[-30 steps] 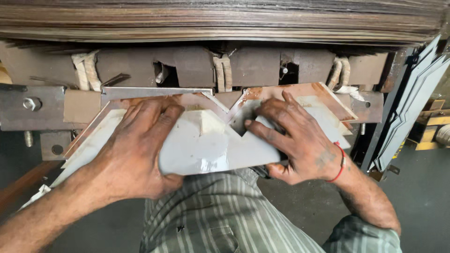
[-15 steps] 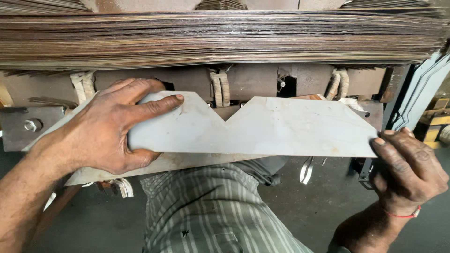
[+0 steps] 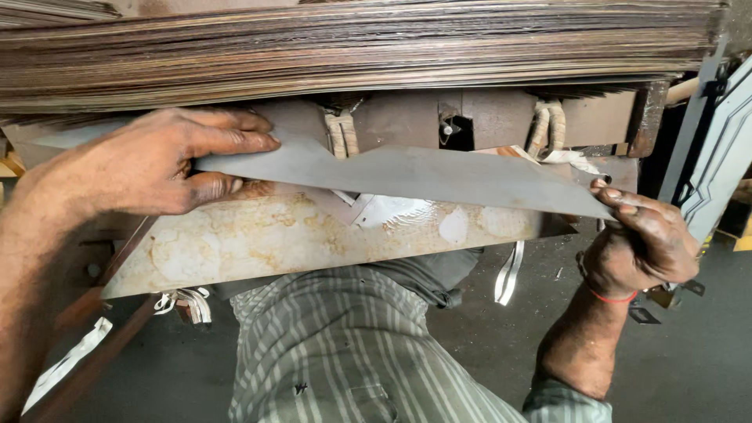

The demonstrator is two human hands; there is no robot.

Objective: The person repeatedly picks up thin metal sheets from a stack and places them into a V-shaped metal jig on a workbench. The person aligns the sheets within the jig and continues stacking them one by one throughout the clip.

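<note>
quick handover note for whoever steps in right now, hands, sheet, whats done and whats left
Left hand: fingers over the top of the grey notched metal sheet at its left end, thumb under it.
Right hand: gripping the sheet's right corner from below.
Sheet: held nearly flat in the air, above the rust-stained plate, below the tall stack of sheets.
Done: sheet is lifted clear of the plate.
Left: it is not set down anywhere yet; both hands carry it.

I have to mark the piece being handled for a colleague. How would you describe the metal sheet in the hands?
Below the tall stack of sheets, the left hand and right hand hold a long grey metal sheet by its ends. Unlike the rusty blotched plate beneath, it is clean grey with a V-notch in its upper edge.
</note>
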